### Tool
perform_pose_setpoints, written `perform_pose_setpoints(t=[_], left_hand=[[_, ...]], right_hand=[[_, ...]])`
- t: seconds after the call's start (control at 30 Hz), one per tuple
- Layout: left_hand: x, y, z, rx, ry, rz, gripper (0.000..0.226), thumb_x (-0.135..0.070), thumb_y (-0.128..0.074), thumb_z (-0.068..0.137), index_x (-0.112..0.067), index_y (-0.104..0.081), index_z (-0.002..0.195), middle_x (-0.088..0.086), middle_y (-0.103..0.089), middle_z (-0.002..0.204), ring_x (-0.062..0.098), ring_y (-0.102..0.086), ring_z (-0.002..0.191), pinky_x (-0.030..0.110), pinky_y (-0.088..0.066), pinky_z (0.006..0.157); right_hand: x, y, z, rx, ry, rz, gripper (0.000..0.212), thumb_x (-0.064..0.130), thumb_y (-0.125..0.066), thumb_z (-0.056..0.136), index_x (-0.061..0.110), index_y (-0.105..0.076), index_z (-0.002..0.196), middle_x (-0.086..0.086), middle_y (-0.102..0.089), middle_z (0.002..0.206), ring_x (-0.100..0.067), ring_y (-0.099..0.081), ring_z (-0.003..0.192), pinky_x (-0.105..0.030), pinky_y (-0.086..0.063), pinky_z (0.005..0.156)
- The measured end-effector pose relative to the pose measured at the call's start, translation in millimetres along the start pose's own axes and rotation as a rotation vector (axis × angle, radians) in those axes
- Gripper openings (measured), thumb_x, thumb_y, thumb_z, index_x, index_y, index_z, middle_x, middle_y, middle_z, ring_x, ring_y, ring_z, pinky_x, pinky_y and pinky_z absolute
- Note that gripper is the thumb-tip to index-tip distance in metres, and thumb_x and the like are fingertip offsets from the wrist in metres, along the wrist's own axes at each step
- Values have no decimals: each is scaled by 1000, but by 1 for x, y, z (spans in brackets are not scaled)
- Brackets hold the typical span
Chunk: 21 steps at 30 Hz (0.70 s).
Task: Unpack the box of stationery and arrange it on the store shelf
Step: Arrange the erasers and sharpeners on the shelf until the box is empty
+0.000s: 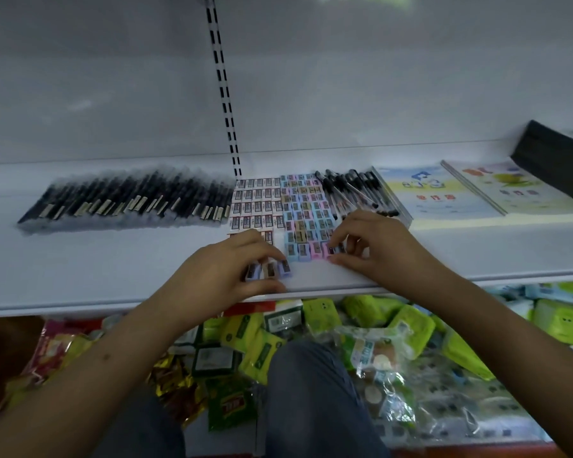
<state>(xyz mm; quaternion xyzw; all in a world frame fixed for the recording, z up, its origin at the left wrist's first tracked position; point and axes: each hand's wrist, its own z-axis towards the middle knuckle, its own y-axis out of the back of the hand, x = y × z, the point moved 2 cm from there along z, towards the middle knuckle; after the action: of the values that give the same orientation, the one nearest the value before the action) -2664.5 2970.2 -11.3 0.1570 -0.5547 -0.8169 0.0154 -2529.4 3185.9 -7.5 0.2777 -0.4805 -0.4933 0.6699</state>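
both hands' curled fingers pinch sharpeners (pixel 306 223) near shelf edge (pixel 311 289): left hand (pixel 232 266), right hand (pixel 374 239).

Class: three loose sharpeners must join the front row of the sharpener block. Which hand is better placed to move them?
Left: the left hand already grips the three sharpeners beside the block; the right hand is at the front row's far end.

Green snack packets (pixel 411 325) are lying heaped below the white shelf's front edge (pixel 80 309). Left of them, red and gold foil packets (pixel 172 385) are crowding together, while a clear bag (pixel 374 355) is sitting among the green ones. Knees in blue jeans (pixel 311 401) are showing in front.
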Motion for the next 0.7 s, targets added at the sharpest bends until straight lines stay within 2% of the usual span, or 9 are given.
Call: perform_pose_setpoints(t=[0.13, 0.2, 0.27, 0.33, 0.4, 0.47, 0.57, 0.7], left_hand=[[-6, -3, 3, -27, -17, -36, 40, -65, -55, 84, -38, -66, 112, -21, -53, 104, -2, -54, 89, 26, -52, 71], [-12, -7, 5, -35, -34, -44, 43, -64, -54, 84, -35, -67, 113, -19, -54, 105, -1, -55, 91, 28, -53, 72], [-19, -11, 10, -39, -38, -54, 46, -64, -54, 84, -32, -67, 114, -18, -55, 106, 1, -56, 92, 31, -54, 72], [-24, -14, 15, -43, -39, -63, 49, -65, -56, 82, -31, -66, 116, -18, -54, 107, 0, -56, 90, 30, -53, 71], [-24, -10, 14, -46, -20, -108, 53, -65, -60, 79, -32, -62, 119, -21, -50, 109, -6, -53, 86, 20, -48, 70], [-17, -3, 7, -44, 20, -170, 53, -62, -66, 76, -35, -59, 121, -23, -47, 109, -4, -54, 85, 14, -45, 71], [-7, 5, -4, -37, 67, -195, 48, -55, -70, 75, -34, -64, 118, -19, -52, 107, 8, -58, 84, 20, -49, 74], [-13, 0, -5, -49, 36, -185, 32, -48, -68, 80, -29, -72, 105, -15, -59, 97, 5, -59, 82, 22, -50, 73]], right_hand=[[0, -3, -3, -79, -27, 30, 19, 27, -74, 84, 23, -67, 101, 10, -54, 98, -3, -57, 75, -14, -47, 72], [3, -3, -9, -138, -15, 32, 21, 29, -70, 86, 24, -66, 106, 11, -53, 102, -1, -54, 77, -7, -42, 72], [9, -4, -16, -168, 24, 32, 21, 26, -70, 87, 22, -66, 106, 12, -52, 99, -1, -53, 76, -7, -41, 71], [14, -7, -22, -162, 62, 33, 21, 22, -73, 86, 20, -68, 106, 13, -52, 96, -3, -53, 74, -11, -44, 71], [16, -10, -26, -158, 72, 55, 23, 20, -74, 85, 18, -68, 106, 13, -52, 94, -5, -54, 75, -13, -45, 71], [18, -12, -26, -151, 70, 82, 24, 23, -75, 84, 19, -69, 107, 12, -55, 95, -5, -55, 77, -14, -46, 73], [23, -18, -23, -115, 97, 92, 26, 30, -74, 84, 21, -70, 108, 9, -61, 101, -3, -55, 81, -9, -44, 76], [32, -26, -17, -102, 139, 61, 25, 35, -74, 81, 20, -74, 101, 5, -66, 100, -3, -56, 91, -8, -41, 82]])
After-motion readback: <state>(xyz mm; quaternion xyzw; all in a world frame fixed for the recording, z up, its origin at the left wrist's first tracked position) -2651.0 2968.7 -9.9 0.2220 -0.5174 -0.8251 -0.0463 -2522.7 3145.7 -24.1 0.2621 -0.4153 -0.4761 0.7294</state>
